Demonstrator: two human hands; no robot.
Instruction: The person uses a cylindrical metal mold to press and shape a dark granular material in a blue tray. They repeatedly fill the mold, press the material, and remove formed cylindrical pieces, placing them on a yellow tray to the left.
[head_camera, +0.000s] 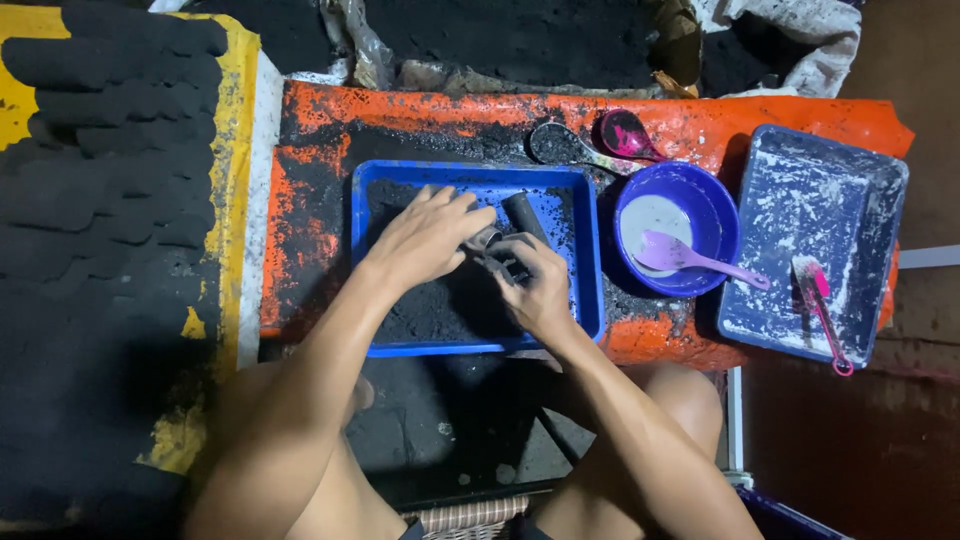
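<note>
Your left hand (425, 235) and right hand (535, 285) both close around the short dark tube (500, 245) at frame centre over the blue tray (590, 250), its long axis running upper right from your right hand.

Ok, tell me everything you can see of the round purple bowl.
The purple bowl is round, glossy and looks like plastic. It stands upright on the orange sheet, between the blue tray of black powder and the smeared grey-blue tray. A pool of whitish paste covers its bottom. A lilac plastic spoon lies in it, bowl end in the paste, handle over the right rim. Black powder dusts the sheet around its base. Neither hand touches it.
</note>
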